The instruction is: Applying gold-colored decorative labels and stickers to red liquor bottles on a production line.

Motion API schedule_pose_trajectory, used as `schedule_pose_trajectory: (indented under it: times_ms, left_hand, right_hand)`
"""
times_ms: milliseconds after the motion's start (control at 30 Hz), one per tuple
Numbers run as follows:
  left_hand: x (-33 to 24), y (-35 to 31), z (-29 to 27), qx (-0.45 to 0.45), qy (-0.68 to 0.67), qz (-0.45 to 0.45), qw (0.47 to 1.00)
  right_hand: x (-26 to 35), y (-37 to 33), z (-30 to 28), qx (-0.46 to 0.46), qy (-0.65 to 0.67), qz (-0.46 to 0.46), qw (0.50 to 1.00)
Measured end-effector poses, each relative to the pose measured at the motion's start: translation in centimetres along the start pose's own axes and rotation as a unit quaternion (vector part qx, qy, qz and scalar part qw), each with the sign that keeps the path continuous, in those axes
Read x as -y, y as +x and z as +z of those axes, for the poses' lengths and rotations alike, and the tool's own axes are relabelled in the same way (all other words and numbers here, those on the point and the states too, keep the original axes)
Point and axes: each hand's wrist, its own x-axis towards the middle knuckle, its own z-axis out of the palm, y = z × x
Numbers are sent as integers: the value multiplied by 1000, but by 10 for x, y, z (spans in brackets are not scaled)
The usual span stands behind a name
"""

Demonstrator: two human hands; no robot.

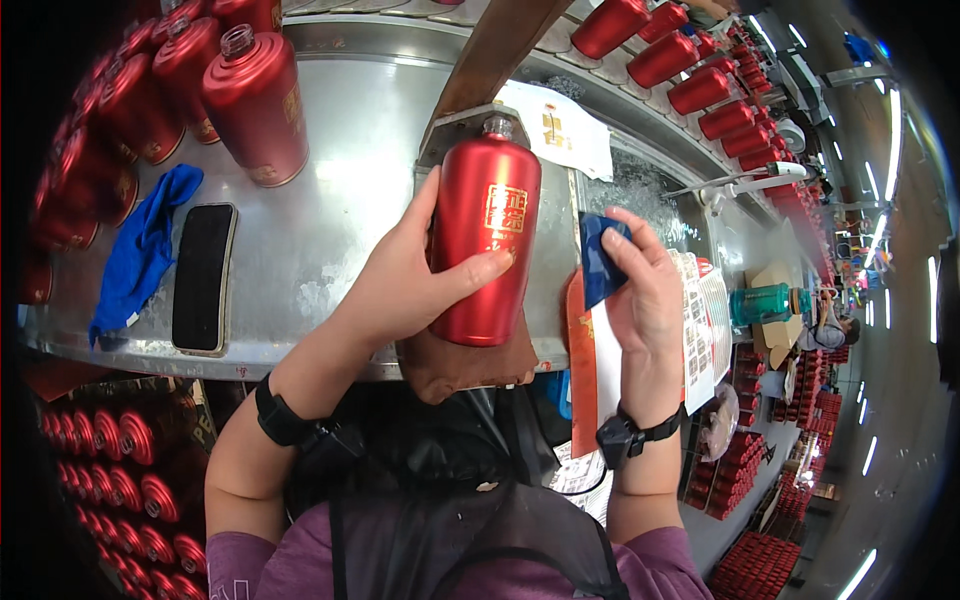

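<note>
A red metallic bottle (468, 215) with a clear threaded neck and gold markings lies tilted in front of me, its neck pointing away. My left hand (410, 265) grips it from the left, thumb across its front. Brown cloth (465, 370) pads the spot under its base. To the right of the bottle and apart from it, my right hand (643, 290) pinches a flat, dark blue piece (597, 265); whether it is a scraper or a folded sheet I cannot tell.
Red bottles (255, 110) crowd the far left of the metal table (345, 140). Nearer lie a blue cloth (145, 250) and a phone (204, 278). White sheets (700, 310) sit beside my right wrist. More bottles (700, 90) line a conveyor at the back right. A brown post (495, 60) rises behind.
</note>
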Motion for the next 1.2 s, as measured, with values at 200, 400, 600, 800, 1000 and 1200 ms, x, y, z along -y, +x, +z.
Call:
schedule_pose_trajectory:
  times_ms: [200,400,600,800,1000,1200]
  left_hand:
    - [7,-1,-3,-7,-23,-1,1000]
    - [8,-2,-2,-2,-19,-1,1000]
    - [18,-4,-3,-23,5,17,1000]
    - [7,-1,4,-3,16,27,1000]
    - [12,-9,2,-24,13,8,1000]
    - [2,-44,-3,35,406,126,905]
  right_hand:
    - [35,33,35,86,-111,-18,990]
    - [36,64,41,144,-160,-2,976]
    - [45,46,54,166,-206,-17,964]
    - [55,48,67,134,-486,-155,850]
    - [52,42,73,221,-532,-231,784]
    - [5,-13,48,267,-521,-493,643]
